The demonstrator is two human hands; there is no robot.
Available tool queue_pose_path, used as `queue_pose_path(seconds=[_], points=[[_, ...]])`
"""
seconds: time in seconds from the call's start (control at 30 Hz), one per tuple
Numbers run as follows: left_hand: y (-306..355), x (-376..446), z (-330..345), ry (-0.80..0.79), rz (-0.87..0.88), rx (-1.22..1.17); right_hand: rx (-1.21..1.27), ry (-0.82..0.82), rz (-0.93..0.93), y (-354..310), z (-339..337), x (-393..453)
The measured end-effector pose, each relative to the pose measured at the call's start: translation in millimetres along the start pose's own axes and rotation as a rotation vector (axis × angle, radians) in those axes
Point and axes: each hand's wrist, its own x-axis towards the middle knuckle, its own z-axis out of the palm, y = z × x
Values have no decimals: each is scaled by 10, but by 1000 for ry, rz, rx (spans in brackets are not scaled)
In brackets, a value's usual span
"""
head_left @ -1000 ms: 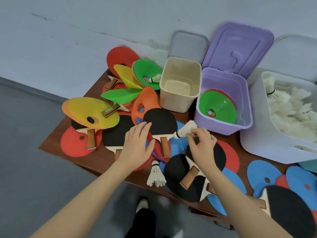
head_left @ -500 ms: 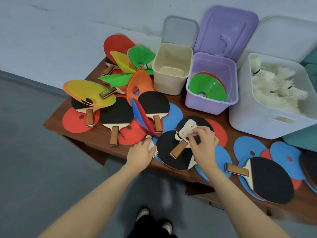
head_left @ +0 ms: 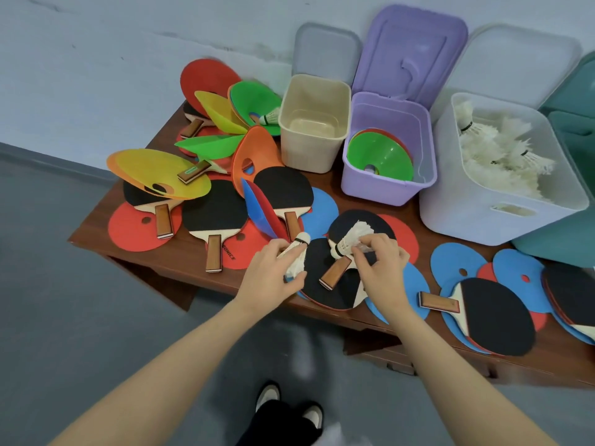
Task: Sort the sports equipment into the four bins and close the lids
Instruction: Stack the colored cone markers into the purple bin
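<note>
Now each hand holds a birdie.
Left hand [head_left: 269, 278] and right hand [head_left: 380, 265] each pinch one shuttlecock [head_left: 297, 257] above the table [head_left: 167, 252]. Paddles and cones still lie out; all lids are open.

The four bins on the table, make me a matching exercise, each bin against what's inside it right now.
Bins:
1. beige bin
2. purple bin
3. white bin
4. teal bin

Contents:
A. white shuttlecocks
B. inside not visible
C. nothing
D. green cone on a stack of others

Pairs: 1-C, 2-D, 3-A, 4-B
</note>
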Motion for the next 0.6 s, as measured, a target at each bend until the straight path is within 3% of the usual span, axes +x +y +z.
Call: queue_pose_path(seconds=[0.23,0.43,0.6], points=[[285,716,-175,97,165,4,-23,149,-26,-63,-423,197],[793,1494,-67,113,340,-60,122,305,25,36,-919,625],[1314,2208,159,150,384,-73,-16,401,-120,422,-1346,1146]])
